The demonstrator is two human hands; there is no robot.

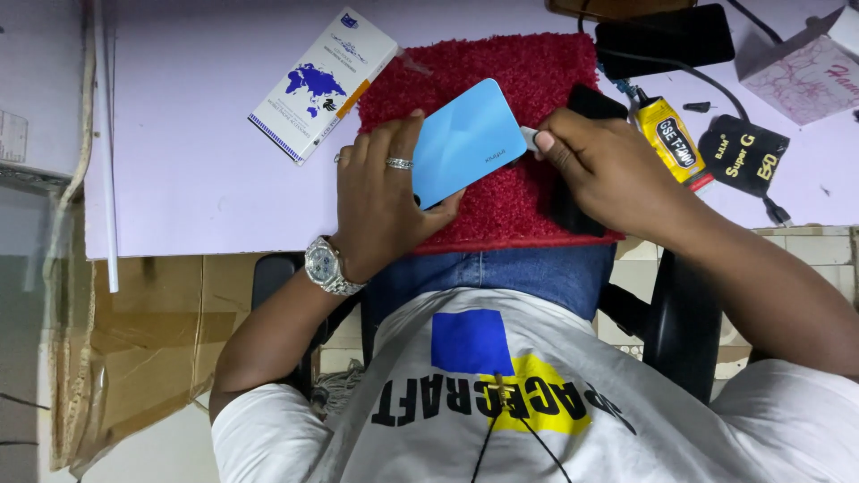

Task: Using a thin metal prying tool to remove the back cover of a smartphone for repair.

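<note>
Red pile matting [528, 72] lies under the work, a soft pad set on a pale lilac tabletop [179, 134], presumably to cushion the piece and stop it sliding. On the mat rests a light blue phone [465, 139], back cover up, lying at an angle.

The left hand [380, 210], wearing a ring and a silver wristwatch [327, 266], lies flat over the phone's lower end, fingers spread and pressing down; this appears to pin the phone steady. The right hand [599, 170] has its fingertips pinched together on a small white tool [530, 139] whose tip meets the phone's right edge, seemingly at the seam of the cover. A black object [573, 170] lies on the mat, largely hidden beneath that hand; its kind cannot be determined.

Within reach to the right stand a yellow glue tube [671, 139] and a black sachet [743, 154], with a dark phone [667, 38] and a cable beyond. A white box with a blue map print [322, 85] lies to the upper left.

The table edge shows worn cardboard [143, 331] below it. The person sits in a black chair [680, 322], over a pale tiled floor [805, 255].
</note>
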